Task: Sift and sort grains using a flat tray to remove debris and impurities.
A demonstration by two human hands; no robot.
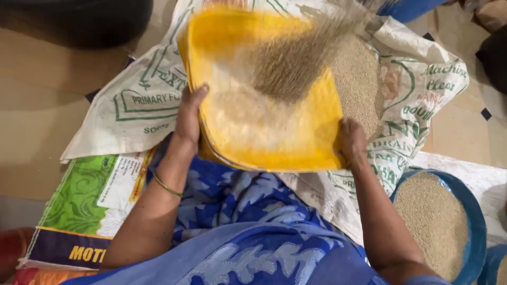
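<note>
I hold a yellow winnowing tray over my lap, tilted away from me. My left hand grips its left rim with the thumb on top; a thin gold bangle sits on that forearm. My right hand grips the right rim near the front corner. Brown grain is blurred in mid-air above the tray's far half, with pale dust spread across the tray floor. Beyond the tray, a heap of cleaned grain lies on a white printed sack spread on the floor.
A blue tub filled with grain stands at my right knee, with a second blue container edge at the bottom right corner. A green and white printed sack lies flat on my left. Tan floor tiles surround the sacks; my blue patterned garment covers my lap.
</note>
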